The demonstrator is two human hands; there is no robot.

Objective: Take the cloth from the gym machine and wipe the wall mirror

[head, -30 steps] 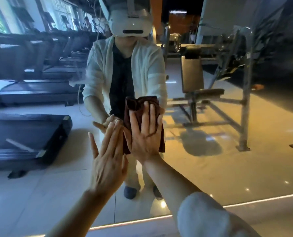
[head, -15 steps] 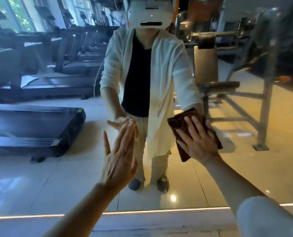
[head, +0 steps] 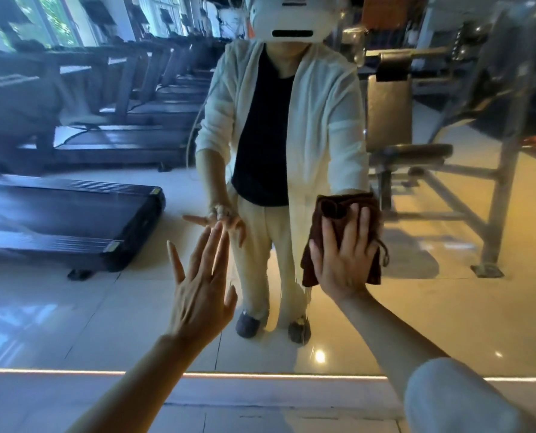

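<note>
The right hand (head: 345,254), fingers straight, presses the folded dark brown cloth (head: 335,210) flat on the wall mirror (head: 448,292), well above its lit bottom edge. The left hand (head: 199,295) braces open-palmed beside it. Keep even pressure and overlap the strokes.

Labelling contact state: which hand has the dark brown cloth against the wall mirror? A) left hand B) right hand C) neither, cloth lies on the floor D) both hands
B: the right hand presses the dark brown cloth flat on the wall mirror with straight fingers; the left hand is bare, fingers spread.
</note>
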